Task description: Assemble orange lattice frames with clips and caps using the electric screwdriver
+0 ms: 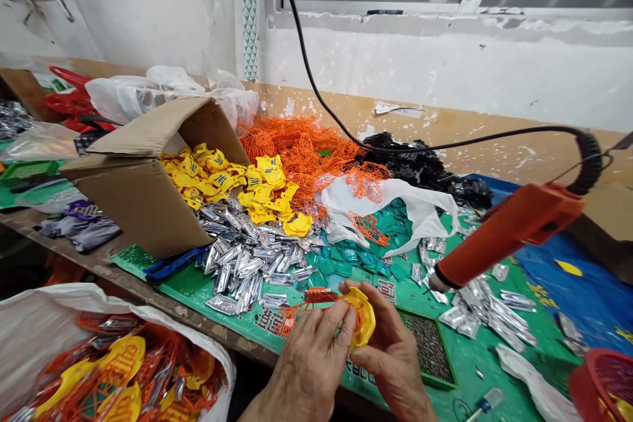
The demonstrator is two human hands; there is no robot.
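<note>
A round-edged yellow plastic part (364, 322) is held up between my two hands near the table's front edge. My left hand (309, 359) is closed, its fingertips pressing on the part's left side. My right hand (395, 356) grips the part's right side between thumb and fingers. An orange lattice piece (316, 297) sticks out to the left from behind my left hand; whether it is joined to the yellow part I cannot tell. Beside my right hand stands a green tray (448, 382) of small dark screws (426, 343).
An orange electric screwdriver (509, 237) hangs at right on a black cable. A tipped cardboard box (143, 204) spills yellow parts (267, 191) beside silver pieces (247, 270). Behind lie orange lattices (291, 145) and teal pieces (341, 260). A white sack (217, 343) of assembled pieces stands front left.
</note>
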